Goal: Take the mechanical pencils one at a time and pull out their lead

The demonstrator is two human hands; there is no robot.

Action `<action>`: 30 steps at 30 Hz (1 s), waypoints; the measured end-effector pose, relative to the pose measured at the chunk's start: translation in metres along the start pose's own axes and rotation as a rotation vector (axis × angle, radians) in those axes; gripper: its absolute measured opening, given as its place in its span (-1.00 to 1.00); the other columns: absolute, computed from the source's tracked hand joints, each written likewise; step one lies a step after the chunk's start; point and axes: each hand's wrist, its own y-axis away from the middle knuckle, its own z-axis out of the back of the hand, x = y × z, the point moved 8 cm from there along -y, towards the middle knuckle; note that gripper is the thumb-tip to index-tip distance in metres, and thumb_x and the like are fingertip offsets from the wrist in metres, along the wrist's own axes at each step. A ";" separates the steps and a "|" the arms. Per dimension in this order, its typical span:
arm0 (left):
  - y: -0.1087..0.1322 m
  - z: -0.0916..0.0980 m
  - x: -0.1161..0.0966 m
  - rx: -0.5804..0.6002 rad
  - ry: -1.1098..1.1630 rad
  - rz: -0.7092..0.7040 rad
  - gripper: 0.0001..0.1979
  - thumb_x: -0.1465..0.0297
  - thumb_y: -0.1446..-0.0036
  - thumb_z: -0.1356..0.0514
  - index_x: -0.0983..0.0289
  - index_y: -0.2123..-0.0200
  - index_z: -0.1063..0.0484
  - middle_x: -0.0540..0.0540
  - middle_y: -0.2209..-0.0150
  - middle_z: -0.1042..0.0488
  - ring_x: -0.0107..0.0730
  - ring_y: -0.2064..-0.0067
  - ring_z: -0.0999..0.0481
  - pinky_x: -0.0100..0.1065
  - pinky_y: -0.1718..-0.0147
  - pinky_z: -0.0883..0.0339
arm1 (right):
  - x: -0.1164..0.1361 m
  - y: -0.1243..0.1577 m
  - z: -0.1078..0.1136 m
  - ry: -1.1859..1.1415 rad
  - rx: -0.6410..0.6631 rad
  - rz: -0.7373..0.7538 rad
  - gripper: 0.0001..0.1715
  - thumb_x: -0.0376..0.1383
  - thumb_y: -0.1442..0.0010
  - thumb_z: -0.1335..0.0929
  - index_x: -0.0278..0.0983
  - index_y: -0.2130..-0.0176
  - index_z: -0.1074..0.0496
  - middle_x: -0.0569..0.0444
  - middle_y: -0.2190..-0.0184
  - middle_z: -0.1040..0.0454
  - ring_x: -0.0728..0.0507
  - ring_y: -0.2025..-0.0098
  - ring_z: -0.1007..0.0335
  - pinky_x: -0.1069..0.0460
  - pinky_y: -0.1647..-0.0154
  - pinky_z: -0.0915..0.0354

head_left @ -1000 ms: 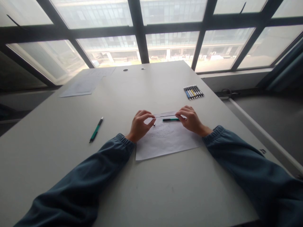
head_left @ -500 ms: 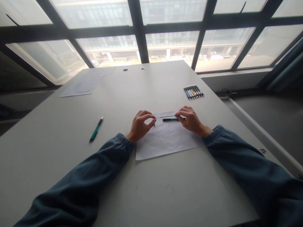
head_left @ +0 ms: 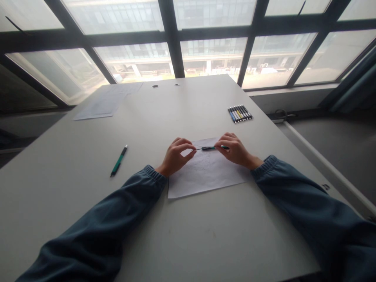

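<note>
Over a white sheet of paper (head_left: 205,180) with faint marks, both my hands pinch a thin dark stick (head_left: 198,149) that looks like a pen refill. The thumb and fingertips of my left hand (head_left: 175,157) close on its left end. My right hand (head_left: 234,152) pinches it farther right. Behind the stick a green and black pen (head_left: 208,148) lies on the paper, partly covered by my right fingers. Another green pen (head_left: 119,161) with a black grip lies alone on the table, left of my left hand.
On the white table (head_left: 188,239), a row of several pens (head_left: 240,114) lies at the far right. Other paper sheets (head_left: 100,103) rest at the back left. Two round holes are set near the far edge, before a large window (head_left: 211,56).
Both hands have lowered the thin stick slightly toward me, so it now overlaps the pen on the paper. My right fingers have shifted a little left. The other pens have not moved.
</note>
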 end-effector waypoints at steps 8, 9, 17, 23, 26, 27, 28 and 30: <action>-0.001 -0.002 -0.006 0.042 0.037 -0.037 -0.93 0.35 -0.24 -0.30 0.18 0.28 -0.59 0.09 0.25 -0.57 -0.31 0.17 -0.50 -0.24 0.15 -0.44 | 0.009 0.000 -0.003 -0.034 0.065 0.059 -0.73 -0.22 -0.40 -0.29 -0.17 0.27 -0.55 0.02 0.31 -0.57 -0.17 0.19 -0.38 -0.12 0.06 -0.24; -0.001 -0.003 -0.006 0.044 0.036 -0.035 -0.93 0.34 -0.24 -0.30 0.18 0.28 -0.59 0.09 0.25 -0.57 -0.31 0.17 -0.50 -0.24 0.15 -0.44 | 0.009 0.000 -0.004 -0.041 0.072 0.059 -0.73 -0.22 -0.40 -0.29 -0.17 0.27 -0.55 0.02 0.31 -0.57 -0.17 0.19 -0.38 -0.12 0.06 -0.24; 0.000 0.001 -0.002 0.019 0.014 0.016 -0.81 0.24 -0.26 -0.27 0.18 0.12 -0.56 0.11 0.16 -0.55 -0.27 0.10 -0.50 -0.21 0.06 -0.41 | 0.008 0.001 -0.003 -0.037 0.051 0.061 -0.72 -0.22 -0.41 -0.29 -0.19 0.28 -0.53 0.01 0.31 -0.56 -0.17 0.19 -0.37 -0.11 0.07 -0.25; 0.002 0.007 0.022 -0.041 -0.167 0.265 -0.76 0.31 -0.38 -0.07 0.25 0.25 -0.49 0.06 0.36 -0.49 -0.30 0.27 -0.45 -0.26 0.18 -0.32 | -0.004 0.001 0.009 0.017 -0.138 -0.011 -0.77 -0.27 -0.37 -0.32 -0.21 0.32 -0.51 0.03 0.35 -0.55 -0.17 0.22 -0.37 -0.11 0.09 -0.24; 0.003 -0.003 0.025 0.089 -0.228 0.262 -0.81 0.33 -0.33 -0.14 0.25 0.31 -0.49 0.04 0.38 -0.49 -0.30 0.29 -0.45 -0.27 0.21 -0.29 | -0.008 0.002 0.013 0.042 -0.191 -0.042 -0.78 -0.28 -0.36 -0.33 -0.21 0.33 -0.51 0.03 0.36 -0.54 -0.17 0.23 -0.37 -0.12 0.10 -0.25; 0.003 -0.007 0.025 0.130 -0.234 0.250 -0.81 0.33 -0.32 -0.14 0.24 0.31 -0.50 0.05 0.37 -0.51 -0.30 0.28 -0.46 -0.27 0.21 -0.29 | -0.008 0.002 0.014 0.050 -0.199 -0.048 -0.78 -0.29 -0.36 -0.33 -0.21 0.33 -0.51 0.04 0.37 -0.54 -0.18 0.24 -0.37 -0.12 0.11 -0.25; 0.003 -0.010 0.024 0.163 -0.236 0.237 -0.81 0.33 -0.32 -0.14 0.24 0.30 -0.52 0.05 0.34 -0.53 -0.30 0.27 -0.47 -0.27 0.20 -0.29 | -0.008 0.002 0.014 0.055 -0.206 -0.052 -0.78 -0.29 -0.36 -0.33 -0.22 0.33 -0.50 0.04 0.38 -0.53 -0.18 0.24 -0.36 -0.12 0.11 -0.26; 0.004 -0.013 0.023 0.205 -0.236 0.219 -0.80 0.32 -0.33 -0.14 0.22 0.28 -0.55 0.06 0.31 -0.56 -0.30 0.26 -0.48 -0.27 0.19 -0.29 | -0.009 0.003 0.015 0.060 -0.219 -0.061 -0.78 -0.30 -0.36 -0.33 -0.22 0.34 -0.50 0.04 0.38 -0.53 -0.18 0.25 -0.36 -0.12 0.11 -0.26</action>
